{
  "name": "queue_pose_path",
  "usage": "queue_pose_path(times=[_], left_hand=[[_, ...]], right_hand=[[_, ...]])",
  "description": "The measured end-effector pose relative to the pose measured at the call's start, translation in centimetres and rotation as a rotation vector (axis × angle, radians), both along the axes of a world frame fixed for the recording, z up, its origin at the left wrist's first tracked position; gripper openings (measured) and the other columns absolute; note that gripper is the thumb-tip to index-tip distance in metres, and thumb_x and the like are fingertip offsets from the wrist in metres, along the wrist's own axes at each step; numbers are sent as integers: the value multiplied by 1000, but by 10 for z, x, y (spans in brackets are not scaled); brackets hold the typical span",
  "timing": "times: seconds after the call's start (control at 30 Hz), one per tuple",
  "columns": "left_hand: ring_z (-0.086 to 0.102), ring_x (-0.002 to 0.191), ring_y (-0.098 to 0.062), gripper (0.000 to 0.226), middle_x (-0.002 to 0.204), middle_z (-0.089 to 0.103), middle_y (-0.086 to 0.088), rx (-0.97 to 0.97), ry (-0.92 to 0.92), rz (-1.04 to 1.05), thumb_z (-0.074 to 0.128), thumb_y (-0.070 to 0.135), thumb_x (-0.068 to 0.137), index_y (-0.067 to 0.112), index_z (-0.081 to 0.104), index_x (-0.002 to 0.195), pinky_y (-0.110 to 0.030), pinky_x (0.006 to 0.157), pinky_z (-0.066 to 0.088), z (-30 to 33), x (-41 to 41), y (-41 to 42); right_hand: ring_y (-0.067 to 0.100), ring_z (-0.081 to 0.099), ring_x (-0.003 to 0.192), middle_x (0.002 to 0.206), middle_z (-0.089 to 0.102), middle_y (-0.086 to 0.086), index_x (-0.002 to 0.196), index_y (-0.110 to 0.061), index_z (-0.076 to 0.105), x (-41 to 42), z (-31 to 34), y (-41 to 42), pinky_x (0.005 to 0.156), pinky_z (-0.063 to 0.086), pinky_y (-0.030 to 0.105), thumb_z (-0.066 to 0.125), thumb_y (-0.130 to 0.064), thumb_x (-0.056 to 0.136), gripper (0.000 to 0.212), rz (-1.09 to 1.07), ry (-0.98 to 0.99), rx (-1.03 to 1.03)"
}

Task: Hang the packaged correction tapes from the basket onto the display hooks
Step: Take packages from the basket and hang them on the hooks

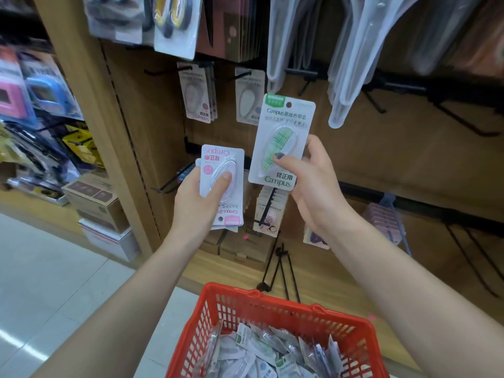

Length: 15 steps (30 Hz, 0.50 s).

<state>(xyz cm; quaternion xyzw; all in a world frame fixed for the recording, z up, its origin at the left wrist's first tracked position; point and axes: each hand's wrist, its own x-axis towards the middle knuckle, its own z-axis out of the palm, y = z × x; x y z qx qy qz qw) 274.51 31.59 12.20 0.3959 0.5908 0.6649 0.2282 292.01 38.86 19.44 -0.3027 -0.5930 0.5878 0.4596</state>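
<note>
While the right hand [311,181] pinches the green-plaid correction tape on its glossy white backing card [283,140] by the lower edge, thumb across the clear blister, the card stands upright at frame centre with its punched hang hole uppermost. The left hand [201,197] clasps a small stack of pink-printed white correction tape cards [222,184], thumb pressed on the top blister; these are upside down, their holes toward the wrist.

By my reading, the step in hand is carrying the green card to a hook. The next move calls for lining its small hole up with the tip of a thin black wire display hook [240,75] just above, where a matching grey-toned carded tape [249,96] already hangs, then sliding it on. The card looks stiff but slick, so a tilt could miss the tip.

At the bottom of the frame, the red plastic lattice basket [245,304] holds a loose heap of more packaged tapes, shiny and overlapping. Behind everything runs a matte wooden display panel [152,110].
</note>
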Motion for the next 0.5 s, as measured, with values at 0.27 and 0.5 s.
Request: queue_pose_path(times=[0.27,0.5], left_hand=[[76,91,-3,12,103,73,25,0,-19,-21,66,47,99,46,63,110,-18,56,57,3,2,0],[76,93,-5,18,104,73,23,12,-13,-27,67,51,96,45,63,112,-20,60,59,4,2,0]], right_hand=[[22,72,115,123,75,3,122,-17,59,2,2,2,102,56,55,66,-3,97,30,-64,-21,63],[19,74,112,121,76,0,120,-18,59,0,8,3,99,58,53,68,-9,98,25,-111,-14,80]])
